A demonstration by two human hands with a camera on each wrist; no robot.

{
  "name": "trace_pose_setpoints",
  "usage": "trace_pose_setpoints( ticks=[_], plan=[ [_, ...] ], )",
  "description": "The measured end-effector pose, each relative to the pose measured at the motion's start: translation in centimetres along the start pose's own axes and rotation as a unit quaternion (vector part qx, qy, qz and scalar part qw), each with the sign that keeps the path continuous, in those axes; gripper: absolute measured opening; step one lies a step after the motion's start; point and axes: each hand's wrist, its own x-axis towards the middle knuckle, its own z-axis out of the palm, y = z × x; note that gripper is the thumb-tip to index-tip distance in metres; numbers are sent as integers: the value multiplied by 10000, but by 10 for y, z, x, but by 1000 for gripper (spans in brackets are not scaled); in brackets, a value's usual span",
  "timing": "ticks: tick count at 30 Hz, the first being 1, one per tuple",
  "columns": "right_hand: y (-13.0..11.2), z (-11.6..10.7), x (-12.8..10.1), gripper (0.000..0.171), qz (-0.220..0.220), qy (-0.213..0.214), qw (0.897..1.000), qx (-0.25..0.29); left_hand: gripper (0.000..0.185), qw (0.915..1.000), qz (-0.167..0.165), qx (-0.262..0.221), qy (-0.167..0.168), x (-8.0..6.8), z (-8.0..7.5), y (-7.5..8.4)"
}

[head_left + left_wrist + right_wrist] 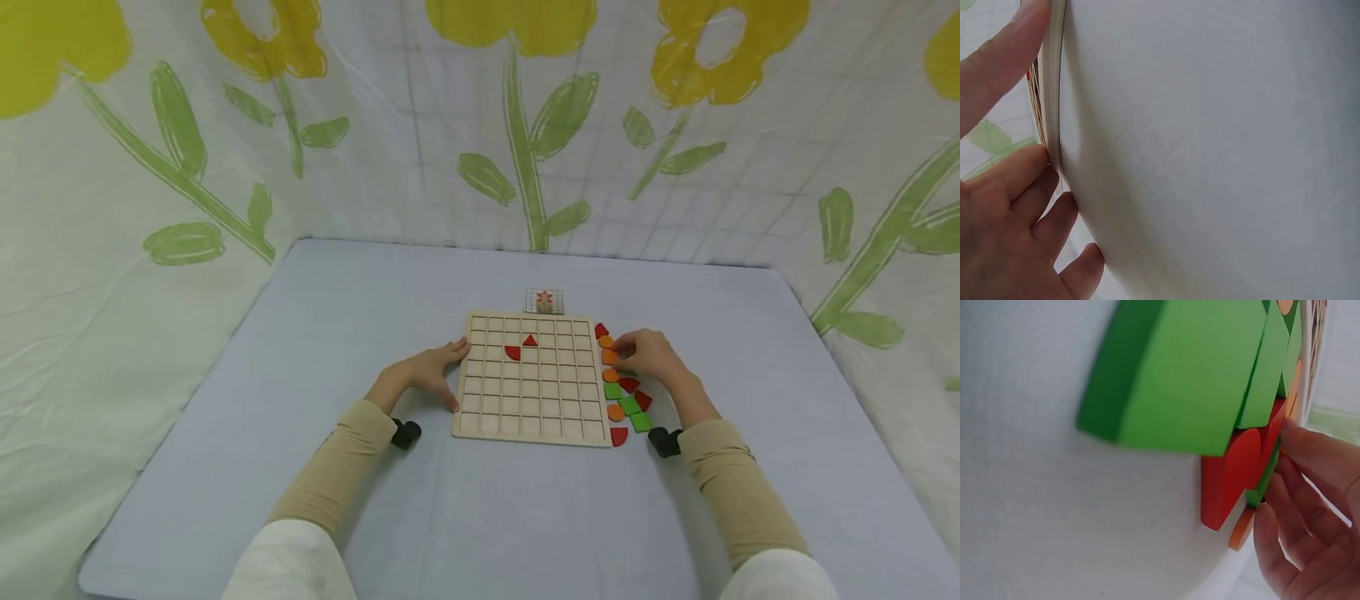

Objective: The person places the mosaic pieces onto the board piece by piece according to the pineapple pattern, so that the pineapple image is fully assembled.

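The wooden grid board (528, 405) lies flat, with a red triangle (530, 341) and a red quarter-circle (513, 352) in its upper cells. At its left edge rests my left hand (431, 371), thumb and fingers spread along the rim; the left wrist view shows the fingertips against the board's side. My right hand (651, 355) reaches over the loose pieces at the board's right, its fingertips by an orange square (609, 357). In the right wrist view, thumb and fingers are down among the pieces, and whether they pinch one is hidden.
Several loose pieces line the board's right side, including green squares (628, 406), orange circles (616, 412) and a red quarter-circle (618, 436). A small pattern card (544, 301) sits behind the board. Beyond the pale table (525, 525) hangs a flowered curtain (420, 167).
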Motion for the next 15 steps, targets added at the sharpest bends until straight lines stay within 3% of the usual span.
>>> trace_pose_setpoints(
  ticks=[8,15],
  plan=[
    [2,-1,-3,35,-113,128,9995,-251,110,10000,19,36,-14,-1,0,0],
    [-3,-4,-4,36,-15,207,9997,-115,110,10000,41,40,-4,-1,0,1]
  ],
)
